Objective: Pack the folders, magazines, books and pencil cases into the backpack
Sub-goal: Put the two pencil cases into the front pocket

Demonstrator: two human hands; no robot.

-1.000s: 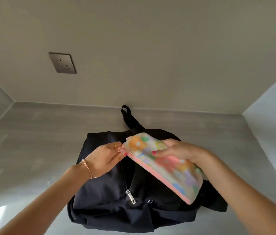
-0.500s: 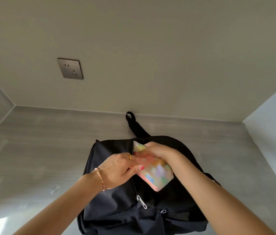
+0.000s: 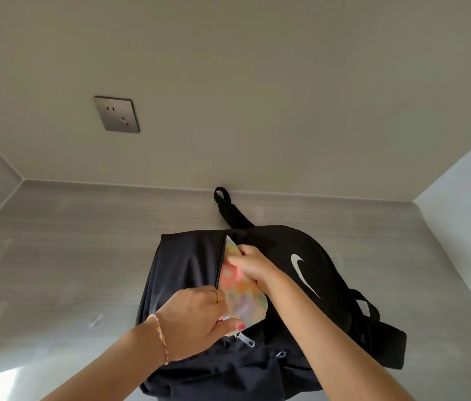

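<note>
Wall of smooth beige plaster (image 3: 257, 82) fills the upper half of the view, bearing a square brushed-metal socket plate (image 3: 116, 114) up on the left. Below it runs a pale grey, faintly streaked wood-grain tabletop (image 3: 69, 241), closed in by a light panel (image 3: 465, 215) on the right.

On the tabletop lies the black fabric backpack (image 3: 182, 273), soft and slumped, its main zip parted into a long dark slit. A white swoosh logo (image 3: 300, 270) marks the right-hand flap, a webbing carry loop (image 3: 222, 198) points toward the wall, and a padded shoulder strap (image 3: 384, 340) trails off to the right. Two small metal zip pulls (image 3: 244, 339) hang just below the opening.

The flat pastel pencil case with a blurred floral print (image 3: 238, 293) stands partly inside the slit, its far end hidden by the left edge of the fabric and its rounded near corner outside.

The right hand (image 3: 253, 266) curls over the case's upper right edge, fingers bent round it and gripping. The left hand (image 3: 196, 319), wearing a thin gold ring and a braided orange thread bracelet (image 3: 161, 337), covers the near end of the opening; its thumb with a red nail presses against the case's bottom corner while the curled fingers are tucked behind, so whether they pinch the case or the bag's edge cannot be told.
</note>
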